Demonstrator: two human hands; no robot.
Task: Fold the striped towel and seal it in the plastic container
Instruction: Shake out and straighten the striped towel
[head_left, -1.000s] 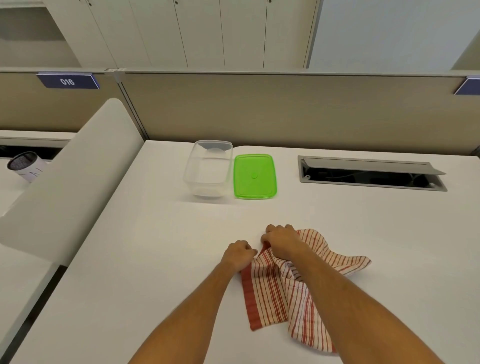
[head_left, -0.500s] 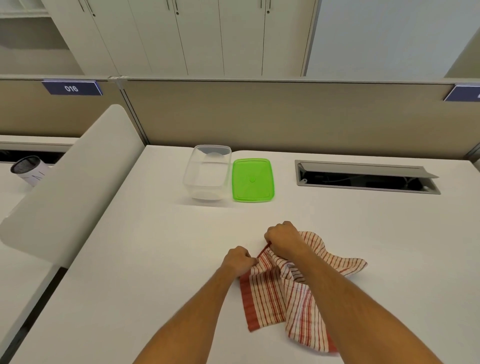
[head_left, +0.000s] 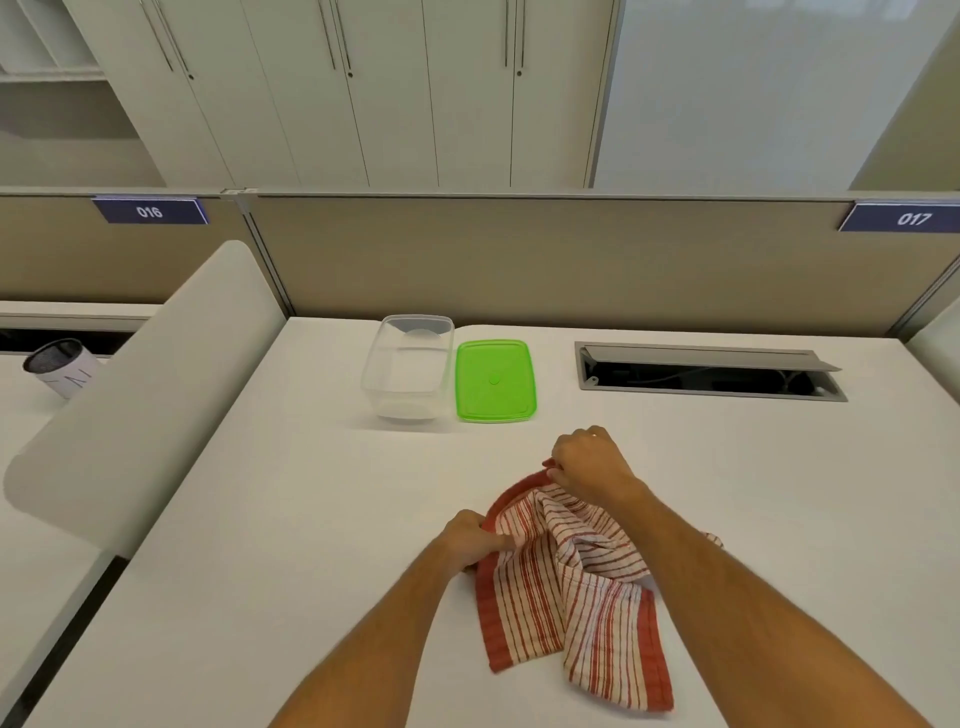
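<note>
A red-and-white striped towel (head_left: 566, 597) lies crumpled on the white desk (head_left: 260, 545), its red border stretched between my hands. My left hand (head_left: 470, 540) pinches the near end of that border. My right hand (head_left: 592, 462) grips the far end, lifted slightly off the desk. Behind them stands a clear plastic container (head_left: 408, 371) with nothing in it. Its green lid (head_left: 494, 380) lies flat just to the right of the container.
An open cable tray (head_left: 706, 371) is set into the desk at the back right. A beige partition (head_left: 519, 260) closes the far edge. A white divider panel (head_left: 140, 395) borders the left side, with a mesh cup (head_left: 60, 361) beyond it.
My hands have drawn apart along the towel's red border: the right one moved away from me, the left one came nearer. The towel's right side is pulled in under my right arm.
</note>
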